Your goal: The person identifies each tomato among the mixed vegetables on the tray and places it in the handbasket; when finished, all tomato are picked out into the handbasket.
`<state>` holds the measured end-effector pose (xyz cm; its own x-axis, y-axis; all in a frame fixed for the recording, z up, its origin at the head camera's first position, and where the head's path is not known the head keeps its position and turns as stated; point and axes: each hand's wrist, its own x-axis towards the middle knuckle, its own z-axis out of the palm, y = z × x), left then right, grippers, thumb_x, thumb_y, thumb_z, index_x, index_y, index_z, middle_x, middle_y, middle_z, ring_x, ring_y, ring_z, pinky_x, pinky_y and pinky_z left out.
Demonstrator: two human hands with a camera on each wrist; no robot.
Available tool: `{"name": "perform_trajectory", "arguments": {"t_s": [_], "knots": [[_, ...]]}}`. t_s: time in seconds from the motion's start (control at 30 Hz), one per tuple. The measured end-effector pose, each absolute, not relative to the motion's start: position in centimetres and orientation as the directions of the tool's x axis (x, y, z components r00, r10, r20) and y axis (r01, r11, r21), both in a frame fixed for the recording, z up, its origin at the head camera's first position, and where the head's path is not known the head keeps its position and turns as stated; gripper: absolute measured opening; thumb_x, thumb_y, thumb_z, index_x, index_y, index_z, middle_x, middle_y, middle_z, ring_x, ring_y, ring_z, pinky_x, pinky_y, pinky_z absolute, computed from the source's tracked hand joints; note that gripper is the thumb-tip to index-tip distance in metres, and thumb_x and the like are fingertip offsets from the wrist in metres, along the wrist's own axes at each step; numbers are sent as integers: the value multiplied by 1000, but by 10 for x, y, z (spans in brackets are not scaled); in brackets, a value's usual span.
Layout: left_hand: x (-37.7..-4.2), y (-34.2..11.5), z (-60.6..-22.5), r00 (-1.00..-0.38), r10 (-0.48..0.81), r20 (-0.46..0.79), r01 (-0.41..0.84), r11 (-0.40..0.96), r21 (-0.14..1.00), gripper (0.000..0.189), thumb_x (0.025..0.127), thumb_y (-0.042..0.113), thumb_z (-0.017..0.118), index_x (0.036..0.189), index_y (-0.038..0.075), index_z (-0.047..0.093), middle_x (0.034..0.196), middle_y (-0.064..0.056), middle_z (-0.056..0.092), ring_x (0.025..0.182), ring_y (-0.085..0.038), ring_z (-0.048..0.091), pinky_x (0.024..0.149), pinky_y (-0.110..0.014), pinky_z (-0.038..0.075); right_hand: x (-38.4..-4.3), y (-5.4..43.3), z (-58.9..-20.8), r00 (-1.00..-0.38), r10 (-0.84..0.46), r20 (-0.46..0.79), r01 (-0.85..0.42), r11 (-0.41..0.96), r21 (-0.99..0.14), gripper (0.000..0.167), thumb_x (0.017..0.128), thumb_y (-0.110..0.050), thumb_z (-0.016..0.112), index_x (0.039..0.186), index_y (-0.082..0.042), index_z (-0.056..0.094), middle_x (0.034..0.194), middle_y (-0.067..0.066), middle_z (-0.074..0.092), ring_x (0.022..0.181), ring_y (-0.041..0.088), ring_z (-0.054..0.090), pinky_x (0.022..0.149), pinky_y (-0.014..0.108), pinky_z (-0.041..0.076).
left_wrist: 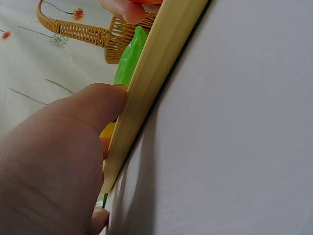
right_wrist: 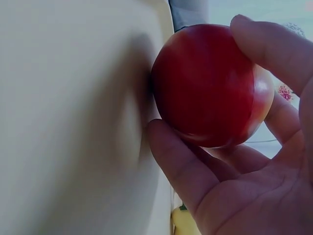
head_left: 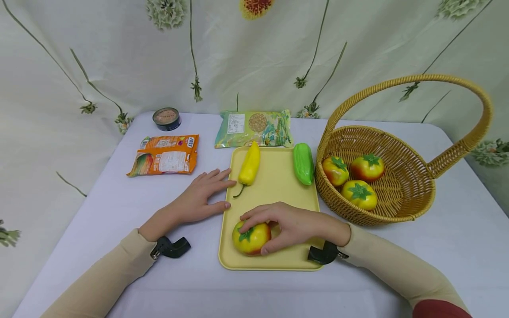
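A yellow-and-red tomato [head_left: 244, 244] with a green leafy top sits on the near left part of the yellow tray [head_left: 281, 185]. My right hand [head_left: 292, 223] grips it, fingers over the top and thumb at its near side. The right wrist view shows the tomato's deep red side [right_wrist: 205, 83] between thumb and fingers, close against the tray. My left hand [head_left: 200, 197] lies at the tray's left rim, fingers extended and touching the edge. A yellow pepper [head_left: 250, 165] lies just beyond the left fingertips, and a green pepper [head_left: 303, 163] along the tray's far right edge.
A wicker basket [head_left: 423, 194] with a tall handle stands right of the tray, holding three tomatoes [head_left: 359, 195]. Behind the tray lies a green snack bag [head_left: 258, 128]. At the left are an orange packet [head_left: 167, 154] and a round tin [head_left: 166, 118].
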<state>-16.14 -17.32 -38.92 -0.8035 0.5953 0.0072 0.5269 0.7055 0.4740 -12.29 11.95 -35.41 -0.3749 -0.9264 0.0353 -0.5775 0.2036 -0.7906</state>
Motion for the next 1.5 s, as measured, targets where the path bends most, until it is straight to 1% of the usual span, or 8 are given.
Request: {"name": "perform_trajectory", "arguments": {"t_s": [0.17, 0.4, 0.63, 0.8, 1.0, 1.27, 1.5], "knots": [[-161, -173, -390, -804, 594, 4, 524, 706, 477, 61, 96, 44, 65, 150, 20, 53, 169, -8, 30, 156, -42, 23, 124, -69, 14, -124, 120, -355, -370, -929, 25, -564, 203, -800, 50, 86, -19, 82, 133, -12, 66, 149, 14, 56, 140, 26, 53, 111, 28, 47], [-161, -173, -390, -804, 595, 5, 524, 704, 479, 61, 96, 44, 65, 150, 19, 52, 169, -8, 30, 156, -42, 23, 124, -69, 14, -124, 121, -356, -368, -929, 29, -555, 195, -809, 48, 86, -20, 81, 132, -13, 67, 149, 12, 57, 138, 23, 54, 97, 22, 51], [-160, -173, -389, -803, 596, 7, 526, 702, 480, 61, 96, 43, 65, 150, 19, 53, 169, -8, 30, 156, -43, 23, 124, -69, 15, -124, 121, -355, -373, -928, 25, -559, 203, -804, 49, 86, -20, 82, 132, -12, 68, 149, 14, 57, 139, 26, 54, 97, 22, 50], [-160, -173, -390, -804, 595, 4, 523, 704, 481, 61, 96, 43, 65, 150, 19, 53, 169, -8, 30, 156, -42, 23, 124, -69, 14, -124, 120, -355, -375, -927, 17, -558, 211, -803, 50, 85, -20, 83, 132, -11, 68, 149, 14, 57, 139, 27, 54, 93, 21, 51], [-161, -173, -390, -805, 593, 4, 522, 705, 480, 61, 96, 44, 65, 150, 19, 52, 169, -8, 30, 156, -42, 23, 124, -69, 14, -125, 120, -357, -378, -926, 9, -552, 218, -805, 50, 85, -19, 83, 132, -11, 68, 149, 15, 57, 140, 28, 53, 94, 21, 52], [-161, -173, -390, -804, 595, 10, 526, 704, 477, 61, 96, 44, 65, 150, 19, 53, 168, -8, 31, 156, -43, 23, 124, -69, 15, -124, 120, -356, -377, -925, 45, -576, 196, -793, 50, 85, -20, 84, 131, -11, 68, 147, 14, 58, 135, 26, 57, 89, 21, 53], [-161, -173, -390, -806, 592, 4, 521, 708, 477, 61, 96, 44, 65, 150, 20, 52, 169, -8, 30, 156, -43, 23, 124, -69, 15, -125, 123, -349, -422, -904, 60, -570, 213, -794, 49, 84, -22, 84, 130, -13, 69, 147, 12, 58, 133, 24, 58, 87, 22, 56]]}}
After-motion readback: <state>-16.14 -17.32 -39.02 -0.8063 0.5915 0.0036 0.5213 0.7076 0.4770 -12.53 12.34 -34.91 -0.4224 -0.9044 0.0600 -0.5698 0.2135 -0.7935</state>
